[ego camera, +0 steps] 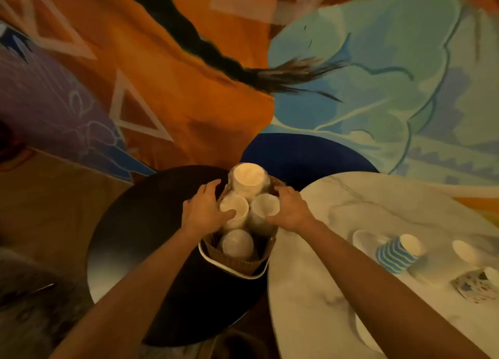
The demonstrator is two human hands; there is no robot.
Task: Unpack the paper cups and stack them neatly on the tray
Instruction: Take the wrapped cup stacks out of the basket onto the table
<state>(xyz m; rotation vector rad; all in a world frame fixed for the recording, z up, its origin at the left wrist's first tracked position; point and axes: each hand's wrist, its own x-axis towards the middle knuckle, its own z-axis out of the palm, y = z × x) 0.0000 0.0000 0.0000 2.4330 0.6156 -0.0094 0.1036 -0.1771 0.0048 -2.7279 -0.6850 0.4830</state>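
Observation:
A woven basket with a white rim stands on a dark round table. Several stacks of white paper cups stand upright in it, wrapped in clear plastic. The tallest stack is at the far side, and a low stack sits nearest me. My left hand grips the left stack, thumb on its rim. My right hand grips the right stack from the right side.
A white marble table lies to the right. On it sit a blue striped cup, a white cup, a patterned cup and a white saucer. A colourful rug covers the floor beyond.

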